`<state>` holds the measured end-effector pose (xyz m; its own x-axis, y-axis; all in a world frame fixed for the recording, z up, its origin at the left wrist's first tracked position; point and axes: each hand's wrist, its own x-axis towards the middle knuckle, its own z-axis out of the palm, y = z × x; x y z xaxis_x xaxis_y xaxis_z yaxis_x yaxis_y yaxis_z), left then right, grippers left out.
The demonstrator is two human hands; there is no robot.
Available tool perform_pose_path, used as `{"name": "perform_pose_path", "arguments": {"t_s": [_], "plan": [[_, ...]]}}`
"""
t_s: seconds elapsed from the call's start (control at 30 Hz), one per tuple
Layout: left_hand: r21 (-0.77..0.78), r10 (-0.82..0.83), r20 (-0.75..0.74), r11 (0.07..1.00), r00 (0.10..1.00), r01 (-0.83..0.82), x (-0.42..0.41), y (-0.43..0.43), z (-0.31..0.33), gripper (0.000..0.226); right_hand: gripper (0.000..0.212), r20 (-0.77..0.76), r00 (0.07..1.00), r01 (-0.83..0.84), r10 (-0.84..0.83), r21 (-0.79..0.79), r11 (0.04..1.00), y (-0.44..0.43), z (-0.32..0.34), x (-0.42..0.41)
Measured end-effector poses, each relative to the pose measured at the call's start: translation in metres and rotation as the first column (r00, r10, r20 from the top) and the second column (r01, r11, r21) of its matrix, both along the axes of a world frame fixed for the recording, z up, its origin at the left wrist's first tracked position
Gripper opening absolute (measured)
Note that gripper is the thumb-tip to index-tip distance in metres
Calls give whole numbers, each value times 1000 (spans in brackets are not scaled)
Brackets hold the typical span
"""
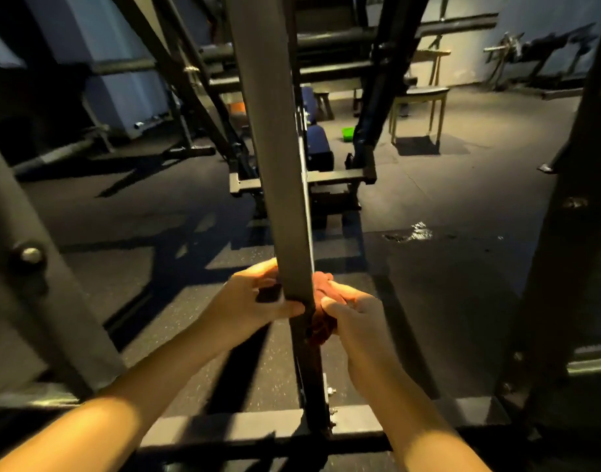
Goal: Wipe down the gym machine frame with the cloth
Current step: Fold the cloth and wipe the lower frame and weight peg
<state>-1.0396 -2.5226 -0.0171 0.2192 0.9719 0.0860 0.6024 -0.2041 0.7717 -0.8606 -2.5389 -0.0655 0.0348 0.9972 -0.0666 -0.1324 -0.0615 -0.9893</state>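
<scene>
my left hand (258, 296) grips the dark upright frame post (285, 199), fingers (328, 304) of my right hand (357, 325) clench the rust-red cloth (321, 327) against its right edge (low down), and i judge the loose bunch could snag the bolts (331, 391) below.

We see of the person only two arms, cut off by the lower edge of the view. The left forearm (149, 386) and the right forearm (411, 403) are bare all the way to that edge, long and slim, narrowing toward the hands. The left hand (255, 298) and the right hand (353, 321) are bare too. We make out the left thumb (292, 306); the nails are too blurred for us to tell.
</scene>
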Motion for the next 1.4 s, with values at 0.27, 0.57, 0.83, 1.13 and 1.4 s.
{"name": "perform_pose_path", "arguments": {"t_s": [0.27,0.57,0.83,1.13,1.4], "plan": [[290,45,-9,956,999,-40,-4,-8,79,48,22,-71,972,-219,225,80,972,3,73,18],[289,96,-112,955,989,-60,5,-20,94,44,21,-206,977,0,49,236,972,8,151,10],[438,104,-46,896,994,-73,10,-25,182,24,23,-258,966,117,0,439,891,24,256,3],[551,205,-96,826,974,-120,9,-6,223,31,21,-298,954,144,33,551,822,40,341,1],[873,140,154,444,978,-201,19,-28,259,18,33,-230,970,217,-80,666,713,24,398,2]]}}
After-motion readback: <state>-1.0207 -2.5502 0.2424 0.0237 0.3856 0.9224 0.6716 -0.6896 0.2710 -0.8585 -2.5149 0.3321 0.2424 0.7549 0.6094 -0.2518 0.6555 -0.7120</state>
